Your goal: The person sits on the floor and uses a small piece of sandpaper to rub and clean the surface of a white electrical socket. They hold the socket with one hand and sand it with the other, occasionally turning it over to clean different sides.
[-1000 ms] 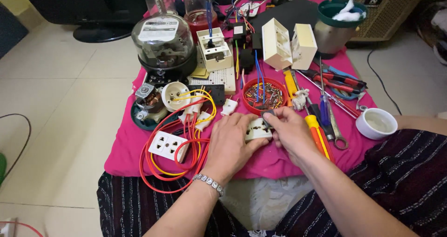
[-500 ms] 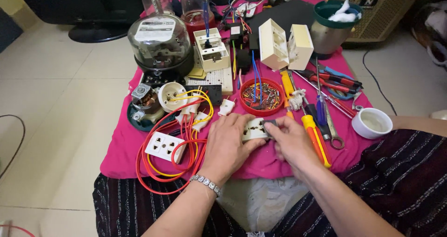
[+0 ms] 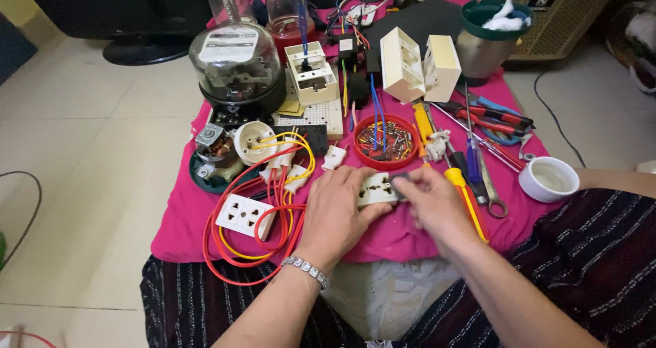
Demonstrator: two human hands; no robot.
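Fingers of both hands (image 3: 386, 204) pinch a white socket (image 3: 378, 189), hiding its edges.

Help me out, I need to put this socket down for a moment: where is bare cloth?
Bare pink cloth shows left of the white socket plate and red wire loop, and along the near edge below the left hand and right hand. From the red dish to the screwdrivers and white cup it is crowded.

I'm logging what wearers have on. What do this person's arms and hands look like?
Both forearms are bare, with no sleeves and no gloves. The left hand has a silver beaded bracelet at the wrist. The right hand and its wrist show no jewellery.
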